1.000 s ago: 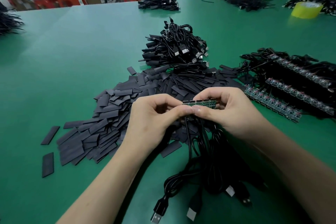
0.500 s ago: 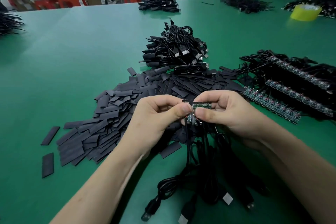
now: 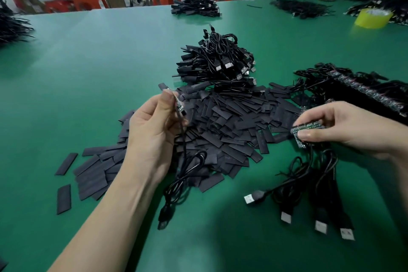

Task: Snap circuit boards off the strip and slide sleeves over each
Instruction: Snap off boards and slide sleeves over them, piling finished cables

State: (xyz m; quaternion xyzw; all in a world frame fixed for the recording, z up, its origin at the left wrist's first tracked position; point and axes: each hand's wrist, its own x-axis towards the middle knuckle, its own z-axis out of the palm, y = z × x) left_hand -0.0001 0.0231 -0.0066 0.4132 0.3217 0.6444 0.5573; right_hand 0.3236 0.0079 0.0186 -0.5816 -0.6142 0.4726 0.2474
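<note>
From my remote feed, the left hand (image 3: 152, 134) pinches a single small circuit board (image 3: 178, 106) between thumb and fingers. The board is blurred and half covered, so I cannot make out its detail. Its thin black cable (image 3: 183, 146) hangs down toward the green counter (image 3: 88, 62) and ends in a USB plug. Well apart at the right, the right hand (image 3: 340, 130) grips the short green strip of boards (image 3: 309, 127), with the fingers hiding most of it. Four glossy cables (image 3: 324, 201) trail below it, their metal plugs lying on the counter. Between the hands lies a heap of flat, matte black sleeves (image 3: 220, 121). Behind that is a mound of coiled cables (image 3: 218, 62). More strips (image 3: 364, 93) run off the right edge, and a yellow tape roll (image 3: 373, 19) sits at the far right.
</note>
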